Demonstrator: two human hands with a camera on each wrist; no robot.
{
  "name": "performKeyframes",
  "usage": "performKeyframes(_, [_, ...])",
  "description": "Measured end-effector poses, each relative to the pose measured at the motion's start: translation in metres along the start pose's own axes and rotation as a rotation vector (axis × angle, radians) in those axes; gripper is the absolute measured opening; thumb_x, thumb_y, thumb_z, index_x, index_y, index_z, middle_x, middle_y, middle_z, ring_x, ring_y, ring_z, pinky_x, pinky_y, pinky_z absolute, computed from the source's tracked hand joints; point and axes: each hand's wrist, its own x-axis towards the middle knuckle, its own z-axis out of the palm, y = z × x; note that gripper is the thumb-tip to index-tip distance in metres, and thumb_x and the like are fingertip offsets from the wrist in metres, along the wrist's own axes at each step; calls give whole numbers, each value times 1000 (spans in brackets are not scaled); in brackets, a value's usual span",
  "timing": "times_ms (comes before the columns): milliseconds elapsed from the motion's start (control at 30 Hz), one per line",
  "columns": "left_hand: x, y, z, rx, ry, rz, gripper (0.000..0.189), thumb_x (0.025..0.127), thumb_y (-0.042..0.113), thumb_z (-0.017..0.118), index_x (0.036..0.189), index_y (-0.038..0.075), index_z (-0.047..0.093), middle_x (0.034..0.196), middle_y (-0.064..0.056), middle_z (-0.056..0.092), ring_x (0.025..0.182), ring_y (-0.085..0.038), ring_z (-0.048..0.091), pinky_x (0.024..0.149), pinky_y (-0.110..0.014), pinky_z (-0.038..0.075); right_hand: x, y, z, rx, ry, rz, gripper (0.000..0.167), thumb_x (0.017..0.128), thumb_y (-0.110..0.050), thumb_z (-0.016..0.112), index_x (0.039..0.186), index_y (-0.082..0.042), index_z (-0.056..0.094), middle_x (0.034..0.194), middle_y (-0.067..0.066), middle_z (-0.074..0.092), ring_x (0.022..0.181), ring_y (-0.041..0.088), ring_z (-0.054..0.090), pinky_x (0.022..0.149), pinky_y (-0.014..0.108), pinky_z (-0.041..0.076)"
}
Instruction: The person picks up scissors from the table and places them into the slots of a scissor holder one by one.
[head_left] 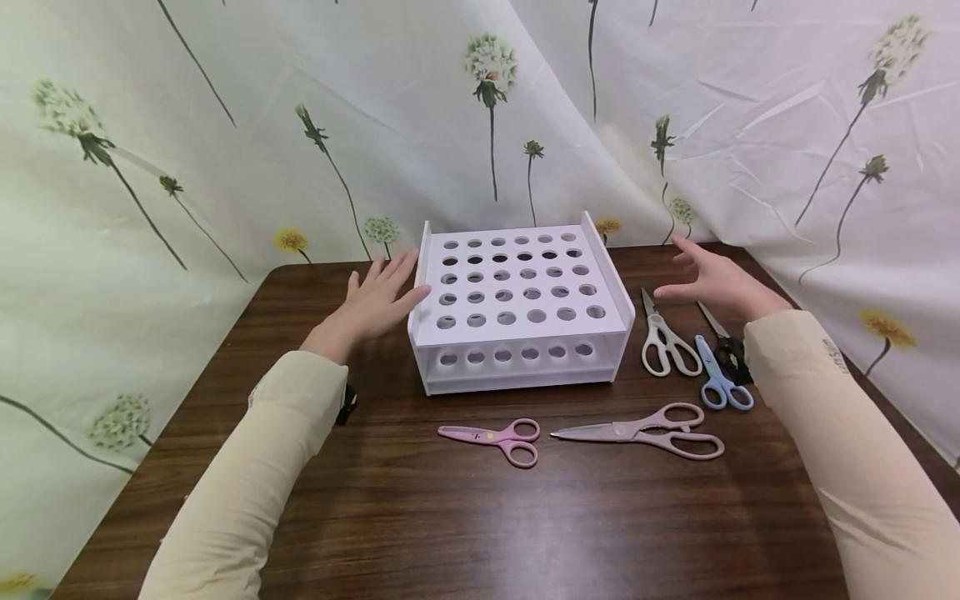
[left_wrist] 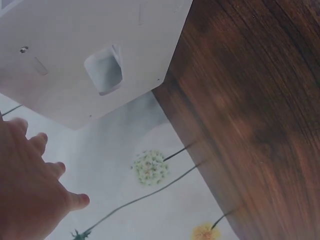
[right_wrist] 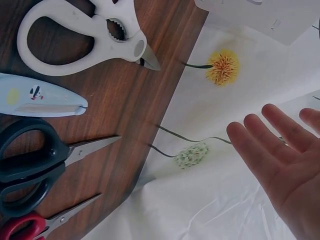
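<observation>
A white rack [head_left: 517,335] with rows of round holes stands on the brown table. My left hand [head_left: 378,302] is beside its left side panel, fingers spread and fingertips close to the panel. In the left wrist view that panel [left_wrist: 55,80] shows a cut-out, and my left hand [left_wrist: 30,185] holds nothing. My right hand [head_left: 716,279] is raised to the right of the rack, over the far ends of white-handled scissors [head_left: 656,330] and black-handled scissors [head_left: 731,352]. In the right wrist view, the palm of my right hand [right_wrist: 290,175] is bare, its fingers extended.
Light blue scissors [head_left: 708,358] lie beside the black pair. Pink scissors [head_left: 472,434] and larger pale mauve shears [head_left: 600,432] lie in front of the rack. Red-handled scissors [right_wrist: 34,224] show in the right wrist view. A flower-printed cloth [head_left: 420,125] hangs behind the table.
</observation>
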Motion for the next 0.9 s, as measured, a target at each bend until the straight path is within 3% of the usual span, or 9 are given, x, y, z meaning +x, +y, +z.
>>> performKeyframes(333, [0,-4,9,-64,48,49,66,96,53,27,150,20,8,153,-3,8,137,-28,-8,100,-61,-7,-1,10,4,-61,-1,-36,99,80,-44,68,148,-7,8,129,31,42,116,43,42,95,55,30])
performKeyframes(900, [0,-6,16,-131,93,102,54,99,45,28,147,20,24,153,-1,14,138,-26,-4,100,-60,-9,-5,19,11,-28,-33,-25,94,82,-34,69,146,1,10,123,34,44,112,45,45,91,55,34])
